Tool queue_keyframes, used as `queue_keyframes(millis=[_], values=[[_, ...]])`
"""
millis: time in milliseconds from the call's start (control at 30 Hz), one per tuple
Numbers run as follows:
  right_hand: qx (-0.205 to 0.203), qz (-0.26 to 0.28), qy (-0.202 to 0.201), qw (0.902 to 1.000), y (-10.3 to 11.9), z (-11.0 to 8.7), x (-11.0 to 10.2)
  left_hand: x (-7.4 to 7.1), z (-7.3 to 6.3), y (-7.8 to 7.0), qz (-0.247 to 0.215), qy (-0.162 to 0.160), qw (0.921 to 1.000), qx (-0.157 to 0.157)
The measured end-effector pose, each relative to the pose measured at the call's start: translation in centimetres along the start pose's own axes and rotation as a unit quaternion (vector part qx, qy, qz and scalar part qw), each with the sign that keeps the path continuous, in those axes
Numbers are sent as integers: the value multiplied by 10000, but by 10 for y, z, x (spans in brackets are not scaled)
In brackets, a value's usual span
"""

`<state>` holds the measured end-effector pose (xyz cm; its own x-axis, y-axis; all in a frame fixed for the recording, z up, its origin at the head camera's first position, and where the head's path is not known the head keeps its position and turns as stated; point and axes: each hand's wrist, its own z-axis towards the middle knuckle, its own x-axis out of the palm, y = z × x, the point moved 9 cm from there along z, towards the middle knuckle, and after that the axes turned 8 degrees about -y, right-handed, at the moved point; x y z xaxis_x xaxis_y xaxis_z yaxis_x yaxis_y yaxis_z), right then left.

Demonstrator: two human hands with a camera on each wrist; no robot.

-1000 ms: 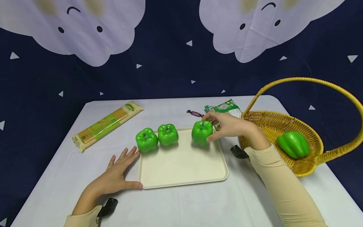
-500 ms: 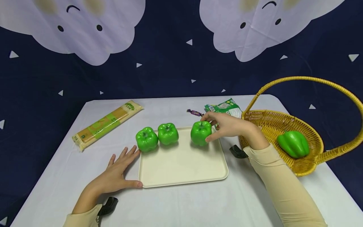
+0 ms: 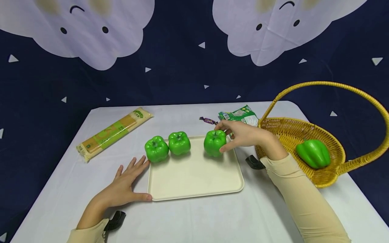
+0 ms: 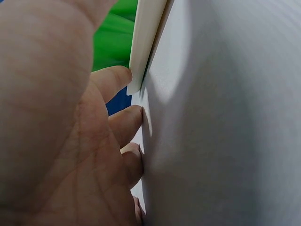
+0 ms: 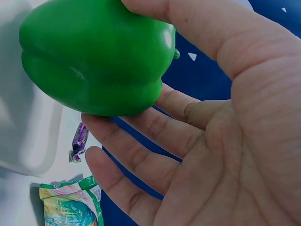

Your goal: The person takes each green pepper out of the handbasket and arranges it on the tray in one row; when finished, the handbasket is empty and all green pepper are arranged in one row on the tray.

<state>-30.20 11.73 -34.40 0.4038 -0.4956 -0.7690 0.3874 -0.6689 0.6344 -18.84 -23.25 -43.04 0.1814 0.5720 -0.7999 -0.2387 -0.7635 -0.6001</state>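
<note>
My right hand (image 3: 241, 134) grips a green bell pepper (image 3: 214, 143) between thumb and fingers, over the far right part of the cream tray (image 3: 194, 179). The right wrist view shows the thumb on one side of that pepper (image 5: 94, 56) and fingertips on the other. Whether its base touches the tray I cannot tell. Two more green bell peppers, a left one (image 3: 156, 149) and a right one (image 3: 179, 143), stand side by side at the tray's far left corner. My left hand (image 3: 121, 187) lies spread along the tray's left side, its thumb and index finger touching the rim.
A yellow wicker basket (image 3: 281, 126) with a tall handle stands at the right, holding another green bell pepper (image 3: 313, 153). Behind the tray lie a purple wrapped candy (image 3: 208, 120) and a green snack bag (image 3: 240, 115). A long noodle packet (image 3: 115, 134) lies at the far left.
The right hand and its bell pepper have shifted very slightly left. My left hand, the tray and the other peppers have stayed put.
</note>
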Motion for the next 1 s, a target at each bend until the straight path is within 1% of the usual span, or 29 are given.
queue_keyframes(millis=[200,333,633,833,1000], values=[[-3,-35,21,10000,-2,-1,2,1,0,-1,61,-25,10000,71],[-34,-83,65,9999,-1,-1,4,3,-1,1,100,-18,9999,44],[-166,-26,119,9998,2,5,9,0,0,1,94,-48,9999,46],[-158,201,190,9995,0,7,13,0,0,-1,89,-56,9999,46],[-269,537,350,9976,5,11,16,-1,0,-3,69,-80,9999,0]])
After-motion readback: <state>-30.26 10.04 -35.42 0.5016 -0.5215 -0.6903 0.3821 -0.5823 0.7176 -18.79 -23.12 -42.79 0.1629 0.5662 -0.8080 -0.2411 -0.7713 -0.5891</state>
